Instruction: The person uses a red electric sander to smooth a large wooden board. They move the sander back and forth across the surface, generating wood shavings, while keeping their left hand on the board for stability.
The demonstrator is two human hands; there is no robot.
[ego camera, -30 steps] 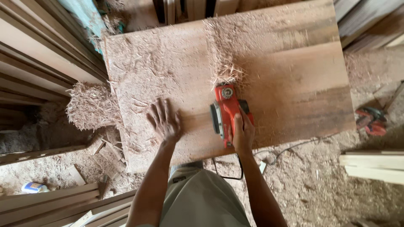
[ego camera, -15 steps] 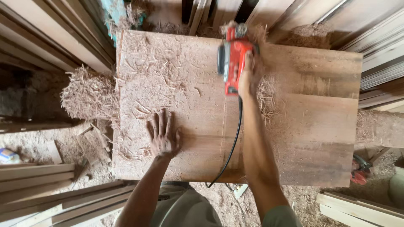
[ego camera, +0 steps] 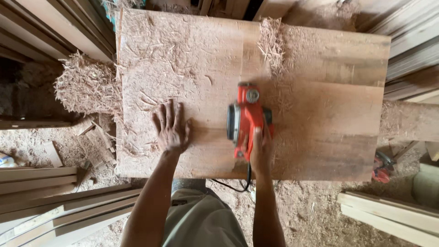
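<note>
Off the board's left edge I see the heap of shavings [ego camera: 84,89], as before. On the board [ego camera: 320,119] near its front edge, my left hand [ego camera: 171,128] lies flat, fingers spread and holding nothing, where it was half a second ago. Just right of it, my right hand [ego camera: 259,153] is wrapped tight around the handle of the red planer [ego camera: 247,119], which has come back from the far edge to the middle of the board, leaving a ridge of chips [ego camera: 273,43] at the far edge.

Head cam, straight down, close over wooden board [ego camera: 311,114].
</note>
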